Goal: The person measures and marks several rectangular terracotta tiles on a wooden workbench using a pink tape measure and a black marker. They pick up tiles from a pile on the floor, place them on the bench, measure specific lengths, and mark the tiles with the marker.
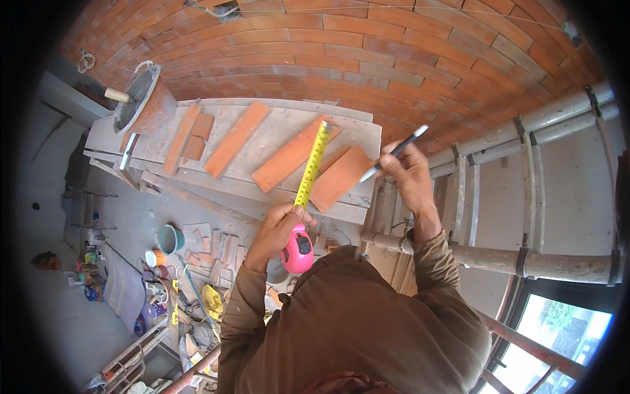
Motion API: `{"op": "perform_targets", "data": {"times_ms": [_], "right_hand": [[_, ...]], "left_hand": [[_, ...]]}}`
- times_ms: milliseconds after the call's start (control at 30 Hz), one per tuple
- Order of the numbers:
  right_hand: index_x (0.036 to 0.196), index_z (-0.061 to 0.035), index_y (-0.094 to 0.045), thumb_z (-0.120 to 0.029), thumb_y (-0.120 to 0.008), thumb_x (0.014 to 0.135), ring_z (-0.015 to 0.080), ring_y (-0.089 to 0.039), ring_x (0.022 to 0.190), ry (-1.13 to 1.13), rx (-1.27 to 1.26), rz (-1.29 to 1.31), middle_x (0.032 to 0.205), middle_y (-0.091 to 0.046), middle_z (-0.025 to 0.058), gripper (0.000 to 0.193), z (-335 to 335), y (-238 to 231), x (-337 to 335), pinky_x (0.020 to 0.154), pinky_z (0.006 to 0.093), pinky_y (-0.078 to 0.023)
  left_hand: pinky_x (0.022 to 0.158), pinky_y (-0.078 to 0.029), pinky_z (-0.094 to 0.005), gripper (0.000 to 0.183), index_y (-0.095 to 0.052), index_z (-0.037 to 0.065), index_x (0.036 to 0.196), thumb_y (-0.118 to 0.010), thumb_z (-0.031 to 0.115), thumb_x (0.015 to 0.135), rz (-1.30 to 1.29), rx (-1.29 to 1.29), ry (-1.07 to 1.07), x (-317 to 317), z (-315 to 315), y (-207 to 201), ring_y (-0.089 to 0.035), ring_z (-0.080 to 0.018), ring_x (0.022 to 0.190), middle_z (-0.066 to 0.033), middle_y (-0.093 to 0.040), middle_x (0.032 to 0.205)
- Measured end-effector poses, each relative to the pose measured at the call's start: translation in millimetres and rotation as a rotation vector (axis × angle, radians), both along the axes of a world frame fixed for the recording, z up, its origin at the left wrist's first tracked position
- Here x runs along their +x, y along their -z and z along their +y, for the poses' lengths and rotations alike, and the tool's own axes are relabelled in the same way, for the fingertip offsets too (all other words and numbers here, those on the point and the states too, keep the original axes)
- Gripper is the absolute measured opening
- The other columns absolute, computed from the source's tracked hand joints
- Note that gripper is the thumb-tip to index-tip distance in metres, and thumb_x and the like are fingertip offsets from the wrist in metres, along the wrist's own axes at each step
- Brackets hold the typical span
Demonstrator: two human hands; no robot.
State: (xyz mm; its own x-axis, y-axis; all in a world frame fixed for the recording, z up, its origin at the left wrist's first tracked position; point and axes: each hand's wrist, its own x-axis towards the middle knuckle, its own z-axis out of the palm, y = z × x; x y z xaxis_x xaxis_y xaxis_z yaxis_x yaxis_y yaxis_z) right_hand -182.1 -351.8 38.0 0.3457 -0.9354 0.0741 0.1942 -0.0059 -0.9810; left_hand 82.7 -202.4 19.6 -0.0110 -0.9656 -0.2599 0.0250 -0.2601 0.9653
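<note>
My left hand (270, 234) is closed around a pink tape measure (298, 255) and the base of its yellow blade (311, 165). The blade stretches away from me, its far end over the upper end of a long orange brick strip (289, 163). My right hand (412, 180) pinches a dark marker-like pen (408, 142) with pale ends. Its lower tip is by the right edge of a wider orange brick piece (341, 177), though I cannot tell if they touch. Another piece lies partly hidden beneath that brick.
More brick strips (237, 139) lie on the dusty plank platform (357, 134). A mortar bucket (157, 98) stands at its left end. Behind rises a brick wall (394, 46). Scaffold pipes (551, 261) run along the right. Below left are a green bucket (170, 239), brick offcuts and clutter.
</note>
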Motion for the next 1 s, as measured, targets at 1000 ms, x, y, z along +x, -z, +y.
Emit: {"op": "perform_targets", "data": {"times_ms": [1000], "right_hand": [[0.112, 0.0018, -0.059, -0.016, -0.06, 0.1, 0.0116, -0.063, 0.08, -0.372, 0.226, -0.138, 0.092, -0.066, 0.0068, 0.021, 40, 1, 76, 0.072, 0.0281, -0.053]], "left_hand": [[0.056, -0.055, -0.0269, 0.031, -0.067, -0.005, 0.107, -0.055, 0.024, 0.103, 0.075, -0.098, -0.073, -20, 6, -43, -0.064, -0.0125, 0.064, -0.011, -0.069, 0.094]]}}
